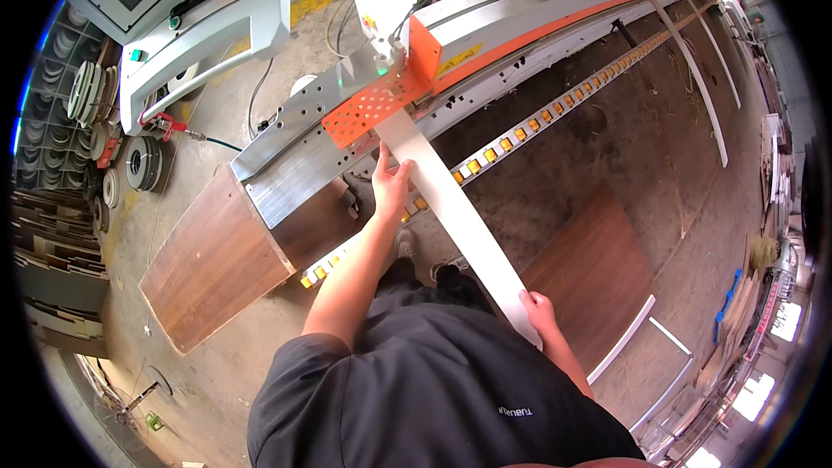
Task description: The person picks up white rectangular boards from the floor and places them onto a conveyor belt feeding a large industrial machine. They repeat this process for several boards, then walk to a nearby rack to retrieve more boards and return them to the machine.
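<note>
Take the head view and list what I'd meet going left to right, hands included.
Rack of rolls → brown wooden panel at the left end of the machine → left hand → middle of the white board → right hand → curved white bar.

white lettering [515,412] on shirt [407,381], yellow label [459,59] on machine [426,45]

Left arm [342,277] extended forward, left hand [393,186] in a holding grip, thumb [405,168] spread from index finger [382,156], right forearm [568,368] beside the torso [433,373], right hand [539,312] closer in, also gripping.
</note>
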Motion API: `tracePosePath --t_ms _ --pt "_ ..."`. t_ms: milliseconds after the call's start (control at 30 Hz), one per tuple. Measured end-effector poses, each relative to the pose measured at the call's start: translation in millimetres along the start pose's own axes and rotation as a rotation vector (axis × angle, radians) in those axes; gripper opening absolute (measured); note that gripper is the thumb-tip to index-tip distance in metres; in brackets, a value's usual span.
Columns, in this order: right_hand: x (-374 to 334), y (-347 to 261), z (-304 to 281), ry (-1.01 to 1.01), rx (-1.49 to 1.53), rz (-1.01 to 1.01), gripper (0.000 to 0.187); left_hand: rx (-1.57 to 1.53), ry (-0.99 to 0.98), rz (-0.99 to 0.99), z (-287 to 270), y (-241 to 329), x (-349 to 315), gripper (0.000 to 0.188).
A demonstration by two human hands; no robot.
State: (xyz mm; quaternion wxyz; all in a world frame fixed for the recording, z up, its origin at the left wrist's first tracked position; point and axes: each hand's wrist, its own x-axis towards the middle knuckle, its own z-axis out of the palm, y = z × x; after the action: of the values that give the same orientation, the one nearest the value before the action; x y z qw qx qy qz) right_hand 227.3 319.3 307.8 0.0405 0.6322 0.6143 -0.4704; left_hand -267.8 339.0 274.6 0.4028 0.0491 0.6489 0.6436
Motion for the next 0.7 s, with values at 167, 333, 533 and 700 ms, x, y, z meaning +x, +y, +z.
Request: tracePosePath --t_ms 167,333,533,700 --pt "39.0 13.1 -42.4 0.015 -0.02 0.014 0.059 -0.03 -0.01 0.001 52.0 9.1 13.1 0.087" --pt "76.9 31.2 -82.5 0.05 -0.038 0.035 0.059 -0.096 -0.033 0.045 107.3 12.4 26.2 0.084" --pt "95.3 -15.8 -119.0 0.237 -0.284 0.031 0.048 0.04 -0.147 -0.015 144.5 8.7 56.1 0.075" --pt "42.8 -53.1 -69.8 1.022 -0.093 -0.394 0.034 0.319 -0.388 0.303 158.4 -6.2 16.9 0.047"
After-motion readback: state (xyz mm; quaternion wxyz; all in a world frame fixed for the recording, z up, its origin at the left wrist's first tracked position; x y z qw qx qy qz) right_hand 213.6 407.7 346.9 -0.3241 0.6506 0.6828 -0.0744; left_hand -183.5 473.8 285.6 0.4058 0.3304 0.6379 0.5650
